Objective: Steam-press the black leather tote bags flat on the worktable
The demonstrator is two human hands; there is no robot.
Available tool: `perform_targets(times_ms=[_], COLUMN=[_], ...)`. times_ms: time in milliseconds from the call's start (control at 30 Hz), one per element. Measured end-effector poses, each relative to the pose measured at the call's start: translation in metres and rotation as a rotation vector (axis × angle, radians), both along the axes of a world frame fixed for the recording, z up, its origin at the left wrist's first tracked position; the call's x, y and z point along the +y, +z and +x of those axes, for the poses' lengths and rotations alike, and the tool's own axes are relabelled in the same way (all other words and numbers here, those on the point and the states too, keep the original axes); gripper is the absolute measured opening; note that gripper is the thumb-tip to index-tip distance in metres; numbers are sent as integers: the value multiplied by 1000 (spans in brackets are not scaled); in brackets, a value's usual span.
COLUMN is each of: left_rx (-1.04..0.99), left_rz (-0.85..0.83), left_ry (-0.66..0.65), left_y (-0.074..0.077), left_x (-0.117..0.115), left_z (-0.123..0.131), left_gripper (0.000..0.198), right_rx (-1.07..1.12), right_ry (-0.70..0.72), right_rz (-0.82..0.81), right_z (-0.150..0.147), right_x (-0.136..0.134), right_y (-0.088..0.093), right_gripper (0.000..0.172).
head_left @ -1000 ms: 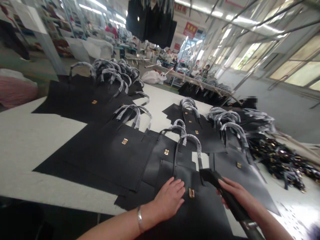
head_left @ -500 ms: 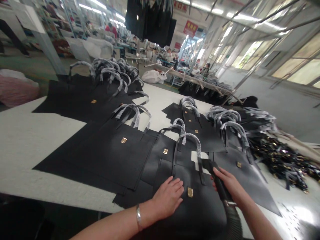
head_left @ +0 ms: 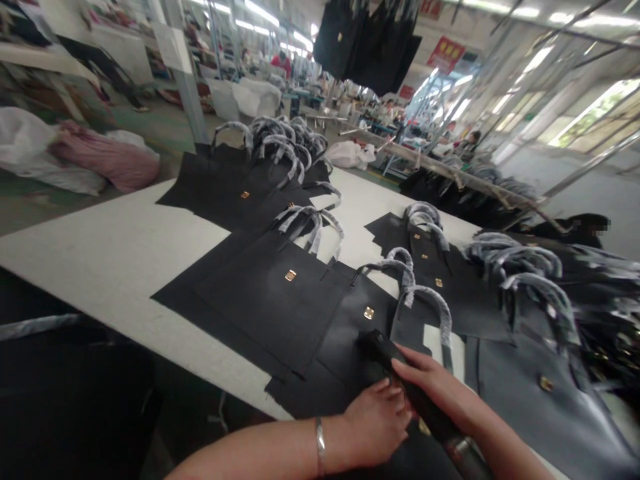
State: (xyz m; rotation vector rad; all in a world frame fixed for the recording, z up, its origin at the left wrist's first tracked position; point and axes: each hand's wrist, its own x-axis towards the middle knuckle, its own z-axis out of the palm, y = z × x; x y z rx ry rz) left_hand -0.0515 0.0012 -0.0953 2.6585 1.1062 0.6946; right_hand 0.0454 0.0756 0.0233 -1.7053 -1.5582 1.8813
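A black wand-like tool (head_left: 420,400) with a flat nozzle lies across the front of my view. My right hand (head_left: 435,383) is wrapped around its shaft, and the nozzle is over a black bag panel with a gold clasp (head_left: 369,313). My left hand (head_left: 377,420), with a silver bracelet on the wrist, is low over the nearest black bag, beside the tool. Its fingers are bent and close together; whatever they hold is hidden. That bag's plastic-wrapped handle (head_left: 434,300) arches up behind the tool, and its gold clasp (head_left: 424,427) is partly covered.
Black bag panels (head_left: 260,287) with wrapped handles overlap on a pale table (head_left: 115,237). More bags (head_left: 530,260) are piled at the right. A hanging bundle of black pieces (head_left: 367,50), wrapped sacks (head_left: 107,160) and distant workers are beyond the table.
My right hand has brought the tool leftward across the bag, close to my left hand. My left fingers, flat and spread before, are now bent. The view has turned left.
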Motion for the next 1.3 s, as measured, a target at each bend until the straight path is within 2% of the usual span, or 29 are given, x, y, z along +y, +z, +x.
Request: perform_targets(times_ms=[133, 300, 433, 500, 567, 633, 700, 733, 767, 867, 967, 1033, 1100, 1167, 1233, 1300], left_rx=[-2, -39, -35, -60, -114, -141, -107, -76, -47, -49, -263, -377, -417, -574, -832, -1039], left_rz=[17, 36, 10, -30, -84, -152, -226, -261, -284, -387, -568, -624, -622, -664, -743, -773], left_ry=[29, 39, 37, 21, 93, 329, 613, 715, 760, 702, 591, 540, 480, 377, 242, 167], left_y=[-4, -8, -8, -6, -3, 5, 14, 18, 22, 27, 28, 32, 45, 71, 110, 156], left_x=[1, 0, -1, 0, 4, 13, 25, 32, 39, 57, 68, 74, 82, 91, 100, 108], left_z=[1, 3, 2, -2, -11, -25, -40, -47, -52, -57, -48, -41, -36, -38, -46, -57], left_gripper=[35, 33, 30, 30, 34, 42, 52, 57, 58, 40, 23, 21, 26, 33, 38, 40], right_rx=[-37, -26, -92, -106, -82, -67, -73, -76, -75, -79, -91, -83, -70, -50, -15, 30], right_ry=[42, 88, -21, -111, -208, -323, -422, -467, -515, -685, -813, -868, -937, -1017, -1085, -1121], right_rz=[48, -8, 184, 284, 323, 329, 316, 313, 316, 325, 278, 249, 231, 212, 199, 196], right_z=[-16, -10, -11, -7, 8, 35, 70, 88, 105, 147, 174, 185, 192, 196, 199, 200], right_x=[16, 11, 12, 16, 17, 10, -6, -17, -29, -72, -116, -144, -169, -189, -205, -216], right_y=[1, 4, -1, 4, 17, 33, 48, 53, 57, 58, 48, 38, 27, 17, 8, 0], right_gripper=[60, 57, 61, 66, 68, 69, 66, 63, 60, 52, 53, 58, 68, 80, 89, 92])
